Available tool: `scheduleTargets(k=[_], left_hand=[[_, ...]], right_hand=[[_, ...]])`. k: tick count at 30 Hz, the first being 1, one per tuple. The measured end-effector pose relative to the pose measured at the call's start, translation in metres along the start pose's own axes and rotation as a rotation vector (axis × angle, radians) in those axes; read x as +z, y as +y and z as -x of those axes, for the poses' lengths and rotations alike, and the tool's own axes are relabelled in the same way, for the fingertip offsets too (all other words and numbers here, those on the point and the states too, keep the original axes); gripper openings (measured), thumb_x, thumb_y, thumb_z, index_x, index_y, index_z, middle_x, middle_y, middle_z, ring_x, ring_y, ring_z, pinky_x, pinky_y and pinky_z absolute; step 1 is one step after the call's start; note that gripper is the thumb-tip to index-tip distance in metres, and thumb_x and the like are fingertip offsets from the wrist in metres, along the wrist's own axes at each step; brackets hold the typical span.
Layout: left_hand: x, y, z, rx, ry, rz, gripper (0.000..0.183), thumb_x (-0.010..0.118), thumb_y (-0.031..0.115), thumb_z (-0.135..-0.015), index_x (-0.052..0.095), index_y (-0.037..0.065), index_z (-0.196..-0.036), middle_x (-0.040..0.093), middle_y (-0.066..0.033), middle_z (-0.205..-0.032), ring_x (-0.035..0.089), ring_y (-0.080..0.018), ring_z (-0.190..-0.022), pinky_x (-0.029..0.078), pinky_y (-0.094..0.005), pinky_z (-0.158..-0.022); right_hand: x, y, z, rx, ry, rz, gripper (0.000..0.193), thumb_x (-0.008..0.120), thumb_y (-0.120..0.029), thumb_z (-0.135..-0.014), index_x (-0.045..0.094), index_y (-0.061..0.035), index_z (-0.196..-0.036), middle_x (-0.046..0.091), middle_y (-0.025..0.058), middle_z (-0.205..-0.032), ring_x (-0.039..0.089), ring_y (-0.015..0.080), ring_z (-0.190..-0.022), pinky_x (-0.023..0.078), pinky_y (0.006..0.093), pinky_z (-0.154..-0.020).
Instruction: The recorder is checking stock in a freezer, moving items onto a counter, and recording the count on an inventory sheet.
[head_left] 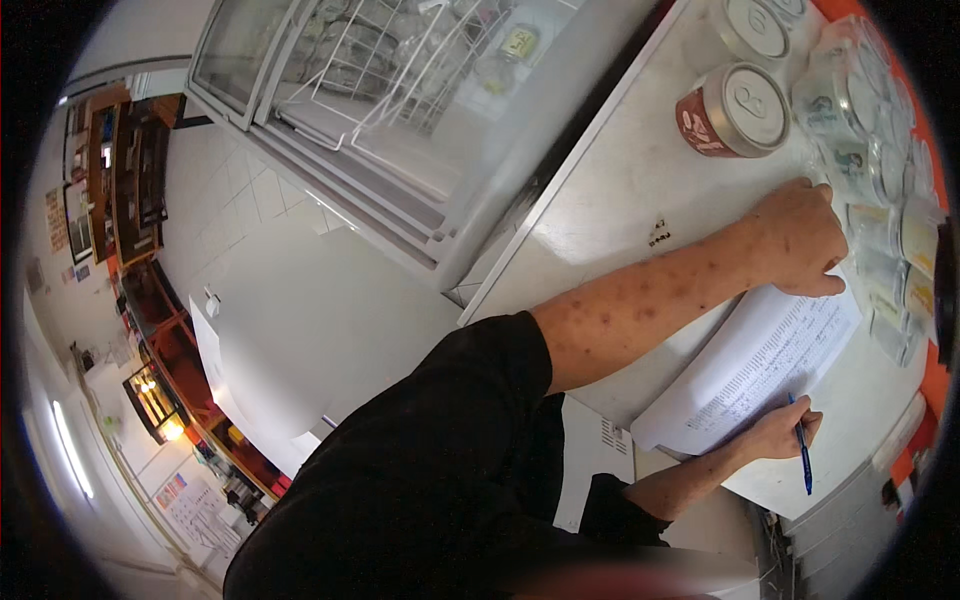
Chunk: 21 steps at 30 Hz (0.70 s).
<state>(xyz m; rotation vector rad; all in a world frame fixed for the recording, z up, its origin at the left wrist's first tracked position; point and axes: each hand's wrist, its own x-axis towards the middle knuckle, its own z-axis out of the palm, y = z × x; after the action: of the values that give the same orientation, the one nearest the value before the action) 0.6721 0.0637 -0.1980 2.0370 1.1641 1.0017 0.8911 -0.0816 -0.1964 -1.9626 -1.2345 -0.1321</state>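
Observation:
My right hand is closed around a blue pen, beside the lower right edge of a paper sheet. The sheet lies on a white top and carries rows of small print and handwriting. Across the top reaches my left arm, its hand over the sheet's far end, close to a row of clear plastic packs. The fingers of that hand are curled in; what they hold, if anything, is hidden. A tub with a metal lid stands beyond the left hand.
A second lidded tub stands behind the first. To the left, an open chest freezer shows a white wire basket and bagged goods. A large white surface lies nearer me. Wooden shelves line the far left.

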Motion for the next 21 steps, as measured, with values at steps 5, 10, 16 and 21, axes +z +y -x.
scheduleTargets(k=[5,10,16,21], left_hand=[[0.000,0.000,0.006,0.004,-0.003,-0.021,0.031,0.068,0.044,-0.073,0.071,0.013,-0.070,0.067,-0.0081,-0.070,0.061,-0.0278,-0.084,0.046,-0.0399,-0.083],[-0.004,0.000,0.007,0.007,-0.019,-0.010,0.033,0.067,0.045,-0.075,0.070,0.013,-0.069,0.068,-0.0077,-0.071,0.061,-0.0287,-0.084,0.048,-0.0401,-0.079],[0.009,-0.001,-0.002,0.034,-0.036,-0.003,0.036,0.068,0.046,-0.074,0.069,0.010,-0.071,0.066,-0.0099,-0.070,0.060,-0.0302,-0.082,0.049,-0.0419,-0.072],[-0.015,0.001,-0.006,0.036,-0.140,0.036,0.028,0.069,0.029,-0.081,0.063,0.003,-0.071,0.063,-0.0133,-0.070,0.054,-0.0291,-0.078,0.043,-0.0386,-0.076]], right_hand=[[0.003,-0.011,0.009,0.046,0.016,-0.047,0.039,0.058,-0.010,-0.082,0.026,-0.0063,-0.059,0.022,-0.0007,-0.061,0.027,0.0118,-0.058,0.026,0.0315,-0.052],[0.003,-0.014,0.012,0.055,0.013,-0.028,0.038,0.058,-0.011,-0.082,0.028,-0.0063,-0.059,0.025,0.0001,-0.061,0.028,0.0129,-0.058,0.028,0.0329,-0.053],[-0.006,0.005,0.008,0.122,0.039,-0.082,0.033,0.057,-0.004,-0.081,0.034,-0.0058,-0.058,0.036,-0.0008,-0.058,0.036,0.0118,-0.057,0.032,0.0311,-0.053],[0.007,-0.011,0.011,0.112,0.039,-0.065,0.027,0.054,0.001,-0.077,0.038,-0.0055,-0.056,0.039,-0.0004,-0.054,0.033,0.0074,-0.055,0.028,0.0285,-0.050]])
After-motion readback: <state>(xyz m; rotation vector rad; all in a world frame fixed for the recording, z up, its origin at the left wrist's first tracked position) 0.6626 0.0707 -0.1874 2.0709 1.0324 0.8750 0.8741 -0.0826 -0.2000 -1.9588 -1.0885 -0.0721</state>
